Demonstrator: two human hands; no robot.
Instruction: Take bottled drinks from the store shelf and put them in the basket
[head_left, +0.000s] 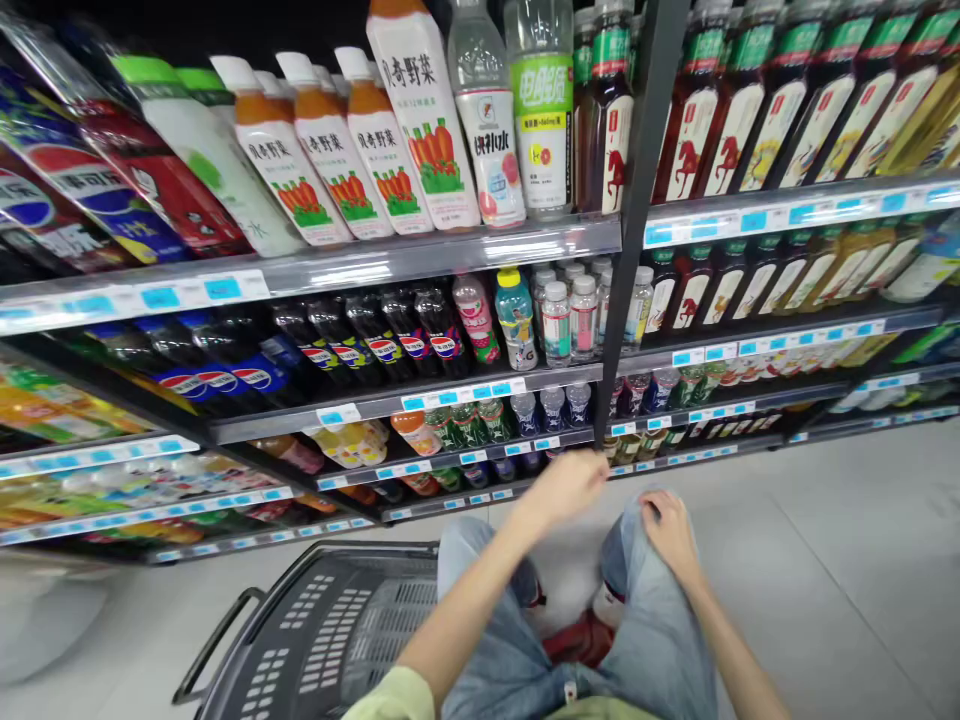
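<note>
I am crouched in front of drink shelves, my knees in light blue jeans [645,640] below me. My left hand [566,485] reaches forward towards the low shelf of small bottles [551,405]. It is smeared by motion and its fingers do not show clearly. Nothing is visible in it. My right hand [670,530] rests on my right knee, fingers curled into the denim. A grey plastic shopping basket [322,630] stands on the floor to the left of my left knee.
Tall orange vegetable-juice bottles [375,140] and clear water bottles [540,110] fill the top shelf. Dark cola bottles [352,345] fill the middle one. A dark upright post [637,220] divides the shelving, with tea bottles [750,120] to its right. Pale floor tiles [840,540] lie to the right.
</note>
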